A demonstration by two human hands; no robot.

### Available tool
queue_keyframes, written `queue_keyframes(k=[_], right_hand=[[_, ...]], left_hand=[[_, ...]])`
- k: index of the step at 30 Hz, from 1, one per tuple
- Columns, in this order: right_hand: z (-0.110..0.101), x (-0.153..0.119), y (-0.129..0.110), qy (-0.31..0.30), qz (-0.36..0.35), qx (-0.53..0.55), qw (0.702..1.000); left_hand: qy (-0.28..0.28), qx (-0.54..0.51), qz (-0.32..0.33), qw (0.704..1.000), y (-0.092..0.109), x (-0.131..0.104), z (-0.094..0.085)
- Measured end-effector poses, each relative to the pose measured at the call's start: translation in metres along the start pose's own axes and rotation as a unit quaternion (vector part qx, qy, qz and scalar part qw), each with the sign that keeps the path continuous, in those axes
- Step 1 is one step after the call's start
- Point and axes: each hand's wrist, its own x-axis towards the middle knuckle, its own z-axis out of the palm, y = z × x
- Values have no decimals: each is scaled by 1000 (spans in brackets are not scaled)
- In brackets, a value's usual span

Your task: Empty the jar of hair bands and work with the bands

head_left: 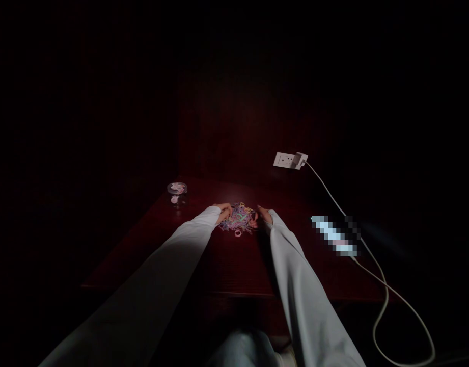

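As your left hand (225, 210) and right hand (264, 214) flank the pile of bands (239, 219), seemingly containing it, finger closure: can't tell.

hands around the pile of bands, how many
2: the left hand at the left edge of the pile, the right hand at its right edge. No others show.

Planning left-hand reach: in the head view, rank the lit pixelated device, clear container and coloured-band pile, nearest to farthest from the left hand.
From the left hand:
1. Coloured-band pile: right at its fingers.
2. Clear container: off to the left.
3. Lit pixelated device: far right, past the right hand.
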Motion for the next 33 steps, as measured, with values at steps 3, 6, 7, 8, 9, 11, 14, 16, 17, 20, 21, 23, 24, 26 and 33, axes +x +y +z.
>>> queue_keyframes(k=[3, 6, 7, 8, 9, 11, 14, 16, 17, 20, 21, 23, 24, 26, 33], right_hand=[[-4, 7, -9, -39, 59, 74, 995], [-12, 14, -12, -38, 38, 70, 996], [-15, 16, -12, -28, 17, 51, 998], [-17, 16, -11, -14, -8, 28, 999], [-19, 16, -11, 1, -32, 3, 999], [-21, 15, -11, 21, -75, -45, 996], [-21, 10, -11, 9, -111, -118, 987], [-21, 8, -10, -14, -108, -165, 980], [-21, 7, -10, -30, -104, -182, 977], [-20, 6, -9, -79, -105, -200, 971], [-20, 6, -9, -90, -110, -196, 970], [-20, 6, -7, -100, -125, -172, 972], [-19, 6, -7, -102, -131, -154, 974], [-18, 7, -5, -108, -132, -117, 978], [-11, 8, -2, -102, -108, -34, 988]], left_hand=[[4, -37, 1, 999, -1, 3, 4], [17, -26, 16, 999, -2, 6, 1], [24, -9, 27, 999, -2, 7, -1], [33, 15, 37, 999, -1, 7, -3], [41, 44, 47, 997, -1, 8, -4], [51, 101, 60, 992, 1, 7, -5], [47, 156, 71, 984, 1, 5, -4], [35, 166, 75, 983, 0, 3, -1], [28, 163, 76, 983, 0, 2, 0], [12, 144, 85, 986, 0, 1, 6], [8, 136, 90, 987, 0, 1, 7], [3, 121, 97, 988, 1, 2, 10], [3, 115, 96, 989, 1, 3, 10], [1, 106, 90, 990, 0, 5, 11], [-7, 32, 59, 998, -5, 12, 6]])
